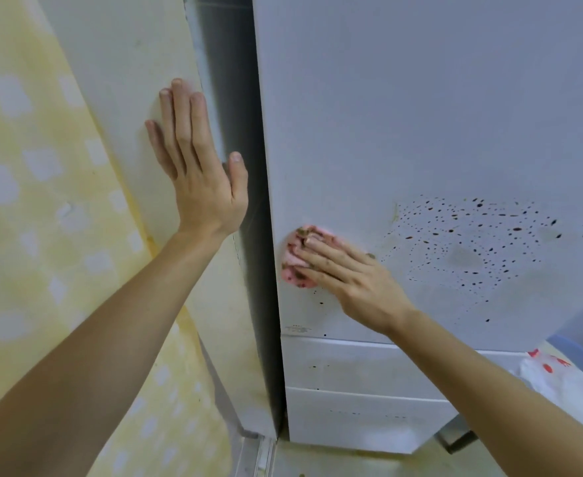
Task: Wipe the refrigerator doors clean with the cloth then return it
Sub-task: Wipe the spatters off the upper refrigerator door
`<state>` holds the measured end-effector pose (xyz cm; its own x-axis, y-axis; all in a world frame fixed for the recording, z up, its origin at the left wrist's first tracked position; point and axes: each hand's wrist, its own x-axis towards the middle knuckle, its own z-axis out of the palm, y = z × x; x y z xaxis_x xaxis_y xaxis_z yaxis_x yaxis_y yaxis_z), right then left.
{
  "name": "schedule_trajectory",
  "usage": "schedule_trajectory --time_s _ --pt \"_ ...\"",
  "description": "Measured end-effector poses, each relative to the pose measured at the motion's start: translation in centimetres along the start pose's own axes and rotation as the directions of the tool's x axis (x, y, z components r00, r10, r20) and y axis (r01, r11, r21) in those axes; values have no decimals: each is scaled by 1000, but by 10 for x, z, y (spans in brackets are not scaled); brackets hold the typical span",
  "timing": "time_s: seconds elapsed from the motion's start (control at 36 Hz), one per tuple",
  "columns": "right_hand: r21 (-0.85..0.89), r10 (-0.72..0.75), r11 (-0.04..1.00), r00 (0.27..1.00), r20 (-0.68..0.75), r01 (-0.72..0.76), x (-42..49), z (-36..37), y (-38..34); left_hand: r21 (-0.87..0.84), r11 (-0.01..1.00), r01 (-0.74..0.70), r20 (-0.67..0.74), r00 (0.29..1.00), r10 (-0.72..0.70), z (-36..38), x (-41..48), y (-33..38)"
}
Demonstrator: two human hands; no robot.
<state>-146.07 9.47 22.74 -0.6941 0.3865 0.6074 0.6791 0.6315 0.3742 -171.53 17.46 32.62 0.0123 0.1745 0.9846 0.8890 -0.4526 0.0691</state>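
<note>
Beside the yellow patterned curtain (35,208), the flat, empty left hand (200,177) braces on the wall; the right hand (348,280) presses a soiled pink cloth (291,266) against the brown-speckled grey refrigerator door (420,132).

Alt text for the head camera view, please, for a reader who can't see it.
A right hand presses a soiled pink cloth flat against a grey refrigerator door, near its left edge. Dark spatter dots the door to the right of the cloth, while the left hand rests flat on the pale wall beside the refrigerator.

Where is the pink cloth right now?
The pink cloth is pressed under the right hand against the refrigerator door, near its left edge, left of the dark spots.
</note>
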Motion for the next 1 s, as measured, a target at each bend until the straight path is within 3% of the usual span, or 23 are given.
schedule_trajectory --time_s 0.08,0.19,0.31,0.42,0.56,0.64,0.75,0.83,1.0 --pt "-17 126 991 980 -152 -130 9 -26 18 -45 999 7 -2 1000 -7 -1 -1 12" --pt "0 332 933 858 -392 -361 30 -58 48 -103 992 -75 9 997 77 5 -6 32" --pt "55 435 882 764 -476 -468 40 -52 49 -144 985 -94 35 994 100 13 -14 51" --pt "22 387 908 820 -423 -418 13 -12 25 -181 976 -122 86 986 139 16 -23 65" --pt "-90 142 984 984 -110 -152 -63 24 8 -235 968 -85 109 988 113 19 -23 78" --pt "-129 76 989 997 -10 -77 -78 23 11 -218 972 -84 99 989 107 19 -23 81" --pt "-124 143 981 988 -53 -148 -71 6 13 -192 977 -89 83 991 106 19 -24 85" --pt "-77 290 947 934 -208 -311 -52 -19 24 -197 976 -93 81 991 111 18 -24 92" --pt "138 556 823 730 -399 -551 21 -65 43 -247 965 -85 82 991 108 20 -14 117"
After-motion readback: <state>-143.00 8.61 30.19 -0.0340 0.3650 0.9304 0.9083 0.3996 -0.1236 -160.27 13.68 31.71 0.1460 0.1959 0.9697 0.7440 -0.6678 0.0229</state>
